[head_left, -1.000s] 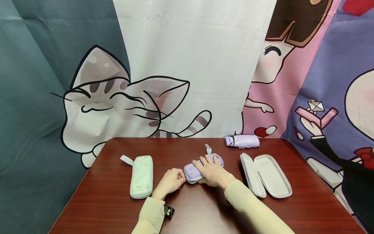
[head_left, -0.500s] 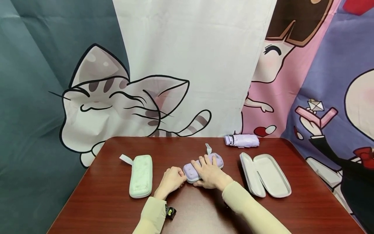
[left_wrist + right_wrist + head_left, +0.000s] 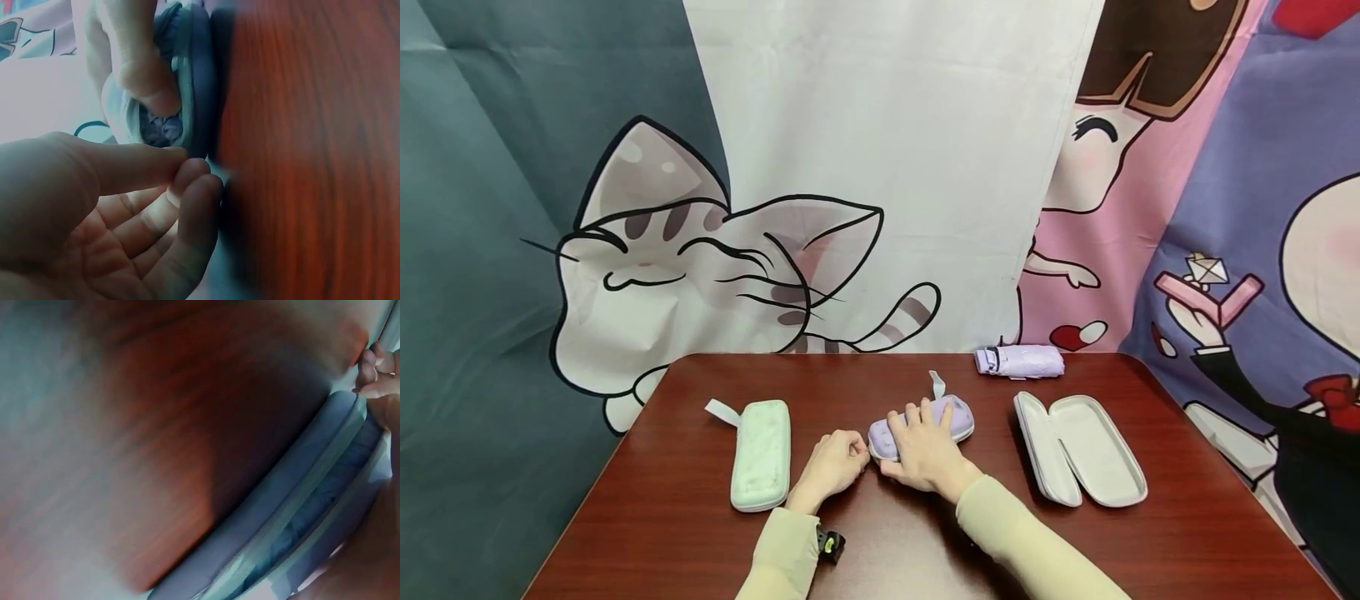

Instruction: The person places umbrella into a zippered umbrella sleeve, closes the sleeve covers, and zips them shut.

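Note:
A purple zip case [image 3: 960, 419] lies at the centre of the table in the head view. My right hand [image 3: 927, 454] rests on its lid with fingers spread and fairly straight. The right thumb touches the opening along the near side. My left hand [image 3: 833, 465] is at the case's left end; in the left wrist view its thumb and fingertips pinch together at the zipped edge. What lies between those fingertips is hidden. Both wrist views show the zip partly undone, with crumpled dark fabric [image 3: 164, 128] inside the gap.
A closed pale green case [image 3: 761, 457] with a strap lies to the left. To the right an unfolded white-lined case [image 3: 1097, 450] lies open. A folded lilac umbrella [image 3: 1026, 362] sits at the table's back edge, before a printed cloth backdrop [image 3: 880, 125].
My right hand has slid left along the purple case's lid, its thumb now nearer the left end. My left hand has stayed at that end, with only slight movement.

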The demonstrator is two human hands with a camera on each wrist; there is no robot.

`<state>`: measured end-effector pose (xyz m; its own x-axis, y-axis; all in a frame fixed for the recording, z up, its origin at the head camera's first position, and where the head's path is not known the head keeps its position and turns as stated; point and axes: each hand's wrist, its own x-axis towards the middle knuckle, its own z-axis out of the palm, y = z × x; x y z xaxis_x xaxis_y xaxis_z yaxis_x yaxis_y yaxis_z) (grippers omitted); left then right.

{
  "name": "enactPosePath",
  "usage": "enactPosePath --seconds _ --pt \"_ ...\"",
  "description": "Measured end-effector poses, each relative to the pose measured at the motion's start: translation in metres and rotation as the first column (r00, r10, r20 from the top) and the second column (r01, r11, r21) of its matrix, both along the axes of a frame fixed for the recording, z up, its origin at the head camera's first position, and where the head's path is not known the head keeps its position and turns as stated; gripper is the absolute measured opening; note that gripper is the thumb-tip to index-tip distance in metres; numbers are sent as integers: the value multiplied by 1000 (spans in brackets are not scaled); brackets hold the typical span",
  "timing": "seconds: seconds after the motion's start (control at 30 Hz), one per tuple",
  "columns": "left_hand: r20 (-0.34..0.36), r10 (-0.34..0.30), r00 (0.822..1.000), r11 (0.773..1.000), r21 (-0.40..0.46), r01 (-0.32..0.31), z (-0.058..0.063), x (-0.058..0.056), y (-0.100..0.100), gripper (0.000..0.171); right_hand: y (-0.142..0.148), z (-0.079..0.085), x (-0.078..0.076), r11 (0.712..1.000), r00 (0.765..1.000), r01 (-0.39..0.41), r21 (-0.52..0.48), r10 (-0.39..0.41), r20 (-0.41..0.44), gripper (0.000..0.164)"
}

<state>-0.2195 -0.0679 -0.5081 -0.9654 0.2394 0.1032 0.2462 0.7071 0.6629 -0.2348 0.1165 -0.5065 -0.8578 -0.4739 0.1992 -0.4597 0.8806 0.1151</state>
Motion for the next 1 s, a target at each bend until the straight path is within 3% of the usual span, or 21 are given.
enactPosePath --seconds 0.27,0.5,0.63,0.73,0.87,1.0 --pt "-14 -28 999 997 -72 27 8 4 -4 16 -9 0 3 998 998 68 -5 -67 7 70" --pt "-3 -56 998 995 -79 56 11 5 -3 20 -11 0 6 995 995 93 31 -92 -26 71" --pt "-3 -48 999 997 -63 48 10 6 -3 18 -9 3 6 996 997 81 23 -81 16 73" --pt "-11 -45 999 997 -57 45 8 7 -1 17 -1 11 4 999 993 30 15 -31 110 78" --pt "-2 -30 1000 997 -65 30 7 7 0 18 15 24 -2 995 970 -85 57 70 234 87" --pt "3 -9 1000 998 -70 10 7 7 -1 18 31 30 -9 969 967 -186 163 150 208 87"
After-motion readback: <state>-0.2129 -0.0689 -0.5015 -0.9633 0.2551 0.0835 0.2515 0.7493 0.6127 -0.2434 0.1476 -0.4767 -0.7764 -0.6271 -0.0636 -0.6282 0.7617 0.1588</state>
